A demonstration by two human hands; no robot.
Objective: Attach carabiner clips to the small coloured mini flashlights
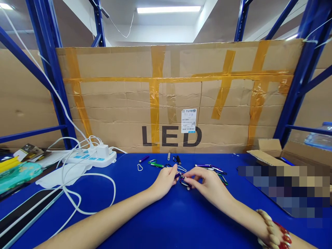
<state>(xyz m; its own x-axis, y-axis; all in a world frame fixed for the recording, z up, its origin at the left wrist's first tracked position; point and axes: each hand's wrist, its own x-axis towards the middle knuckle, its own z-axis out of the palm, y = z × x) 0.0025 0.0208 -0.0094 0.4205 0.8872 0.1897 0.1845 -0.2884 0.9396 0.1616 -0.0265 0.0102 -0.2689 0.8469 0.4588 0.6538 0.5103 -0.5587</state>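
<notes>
At the middle of the blue table, my left hand [166,181] is closed on a small purple metal tube [177,175], mostly hidden by the fingers. My right hand [204,181] meets it from the other side, thumb and forefinger pinched on a dark carabiner clip [185,183] at the tube's end. Whether tube and clip are joined I cannot tell. Behind my left hand lie a green tube [156,165], a purple tube [144,158], a silver carabiner [140,167] and a grey tube [168,156]. Several slim coloured tubes and clips [211,168] lie beyond my right hand.
A white power strip [90,157] with looping white cables [114,186] occupies the left, near a dark flat device [28,211]. An open cardboard box [267,155] stands right, partly pixelated. A taped cardboard sheet [124,103] closes off the back between blue posts [52,69].
</notes>
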